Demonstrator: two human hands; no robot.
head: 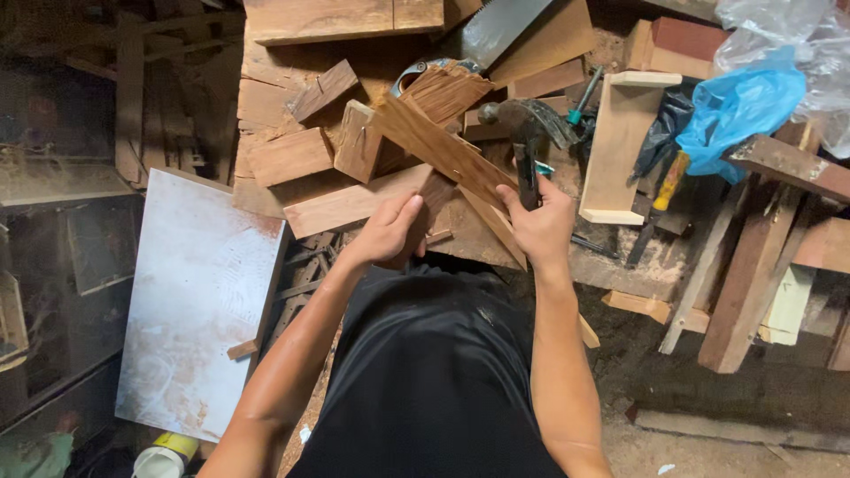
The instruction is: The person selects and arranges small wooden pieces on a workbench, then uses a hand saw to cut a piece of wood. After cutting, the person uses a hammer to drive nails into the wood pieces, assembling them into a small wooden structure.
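The right hand (542, 223), at centre frame, is clamped on a dark narrow tool handle (528, 177), likely a chisel's; the handle stands up past the thumb toward the top of the frame, and its working end is hidden. The left hand (387, 232), just left of it, rests fingers together on a long reddish wood strip (443, 150), pressing rather than clearly gripping.

The strip's long axis runs diagonally, from upper left of centre down and right to the gap between the two hands. Its near end lies between the hands, touching both; its far end lies up and left of them. The right hand sits at the strip's right edge and is the nearer to the tool.

The strip rests on the cluttered surface (620, 265), among wood blocks (292, 155). A hammer (527, 115) lies just above the right hand, a handsaw (496, 26) near the top edge, and blue plastic bag (739, 106) at upper right.
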